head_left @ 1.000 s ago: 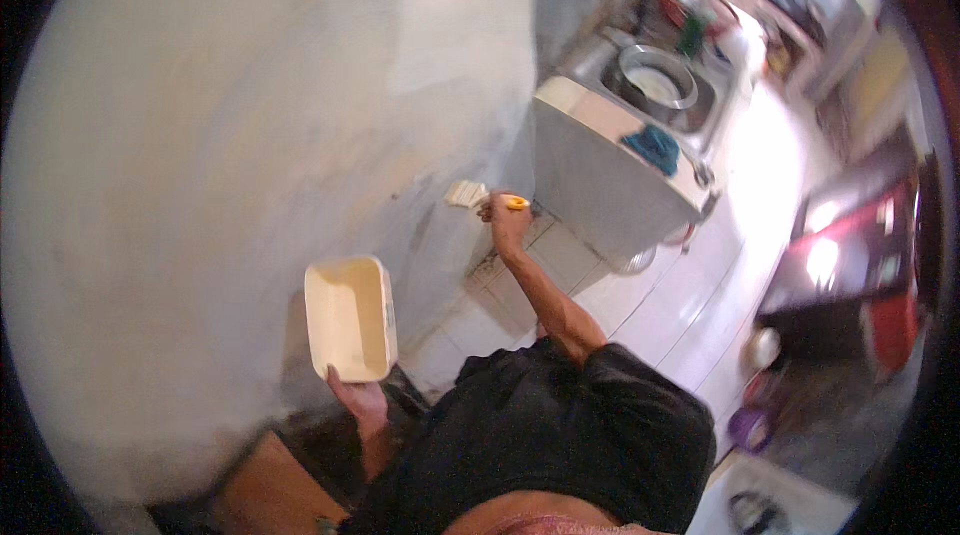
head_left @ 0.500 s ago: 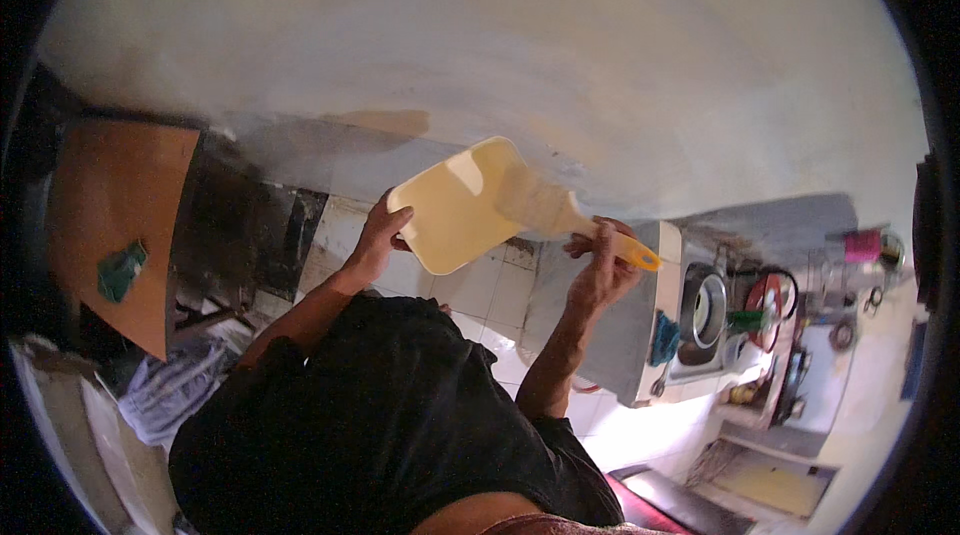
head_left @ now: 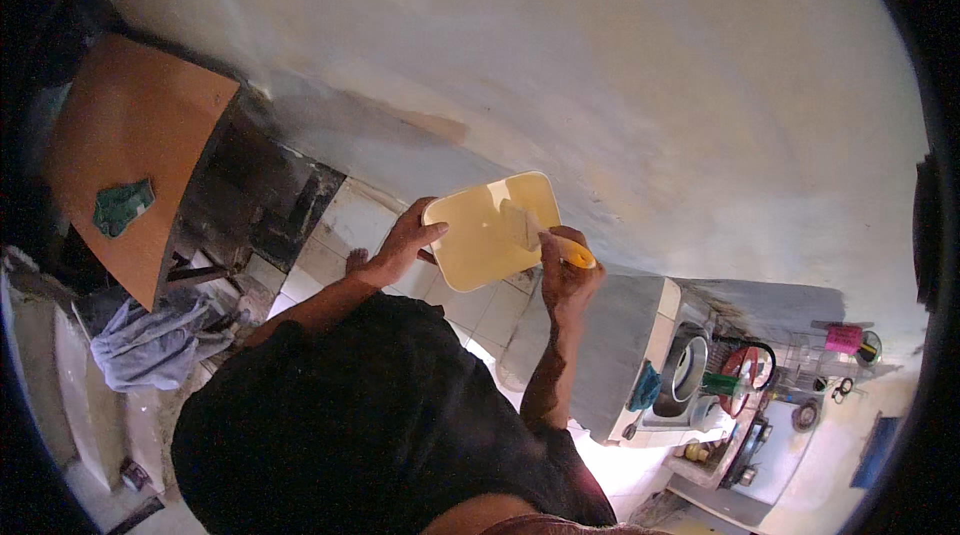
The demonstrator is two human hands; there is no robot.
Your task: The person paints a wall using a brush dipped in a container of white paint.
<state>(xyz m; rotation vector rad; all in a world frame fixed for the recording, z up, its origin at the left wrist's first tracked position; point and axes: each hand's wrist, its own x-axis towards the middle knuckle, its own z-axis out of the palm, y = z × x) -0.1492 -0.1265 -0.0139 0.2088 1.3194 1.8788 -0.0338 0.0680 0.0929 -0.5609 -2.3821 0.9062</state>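
1. My left hand (head_left: 400, 247) was clamped on the pale yellow rectangular plastic-looking tub (head_left: 470, 247), with the thumb over the left end of its rim and the fingers curled outside, partly hidden
2. My right hand (head_left: 570, 280) was closed round the flat wide brush with a yellow handle (head_left: 527, 227), gripping close behind its head, so the rounded handle end stuck out above my fist
3. I judged the tub light and fairly stiff, though anything wet inside would make it heavier; how much it held, I could not tell. Gripped only at the left end, it seemed likely to dip on the right, so a palm under its middle looked steadier
4. The brush I judged light too, hard in the handle and soft in the bristles, perhaps slippery if wet; the handle was the place to hold
5. The tub was right of my left hand and left of my right, held above the white tiled floor (head_left: 318, 260), on the near side of the grey-beige wall (head_left: 650, 115)
6. The brush head reached left from my right fist over the tub's inside; whether the bristles touched its bottom, I could not tell
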